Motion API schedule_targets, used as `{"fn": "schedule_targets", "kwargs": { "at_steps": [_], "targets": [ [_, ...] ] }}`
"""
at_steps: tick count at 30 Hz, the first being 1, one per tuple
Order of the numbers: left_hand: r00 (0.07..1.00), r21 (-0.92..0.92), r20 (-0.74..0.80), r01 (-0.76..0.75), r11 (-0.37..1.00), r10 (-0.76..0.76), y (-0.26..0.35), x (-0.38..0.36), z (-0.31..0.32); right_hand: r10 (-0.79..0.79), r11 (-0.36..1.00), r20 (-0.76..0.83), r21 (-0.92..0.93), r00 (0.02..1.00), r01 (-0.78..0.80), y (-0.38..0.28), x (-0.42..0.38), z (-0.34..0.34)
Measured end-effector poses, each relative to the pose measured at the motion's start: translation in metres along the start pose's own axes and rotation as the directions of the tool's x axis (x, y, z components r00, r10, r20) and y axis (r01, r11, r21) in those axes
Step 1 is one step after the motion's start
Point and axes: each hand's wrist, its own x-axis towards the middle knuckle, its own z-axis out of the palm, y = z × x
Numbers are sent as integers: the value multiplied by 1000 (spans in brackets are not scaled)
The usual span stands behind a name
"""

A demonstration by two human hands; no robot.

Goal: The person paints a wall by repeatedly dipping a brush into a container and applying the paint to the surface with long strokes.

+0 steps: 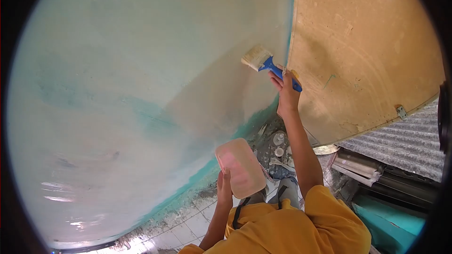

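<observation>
In my right hand (286, 87) is a paintbrush (266, 61) with a blue handle and wide pale bristles, pointing up and left. Its bristles overlap the wall (155, 66), which is coated in whitish paint over teal. My fingers wrap the handle close to the wall's right edge. Lower down, my left hand (225, 186) grips the near left side of a plastic tub (241, 168), a shallow rectangular one with rounded corners and a pinkish inside. The thumb lies at the tub's rim, and the other fingers are mostly hidden beneath it.
A tan wooden panel (367, 51) adjoins the wall on the right, with a small metal hinge (400, 111) at its lower edge. Grey corrugated sheeting (400, 134) and a teal object (391, 226) sit at lower right. Small containers (279, 152) stand on the stained tiled floor (197, 223).
</observation>
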Motion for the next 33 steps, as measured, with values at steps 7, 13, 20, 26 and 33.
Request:
{"fn": "schedule_targets", "kwargs": {
  "at_steps": [7, 13, 20, 26, 33],
  "targets": [
    [1000, 5, -6, -21, 1000, 21, 0, -2, 4, 103, 987, -64, -121, 993, -110, 99, 2, -68],
    [999, 8, -12, -39, 999, 39, 3, -5, 9, 113, 964, -104, -230, 988, -135, 100, 8, -78],
    [997, -23, -12, -77, 997, 77, 8, -3, 19, -27, 1000, 34, 2, 999, 27, -12, -1, 11],
    [996, -24, -27, -81, 996, 81, 11, -5, 20, 124, 992, -86, 15, 988, -124, 107, -3, -66],
    [994, -54, -16, -108, 993, 107, 11, -4, 17, 105, 961, -81, -248, 991, -122, 80, -2, -46]
  ]
}}
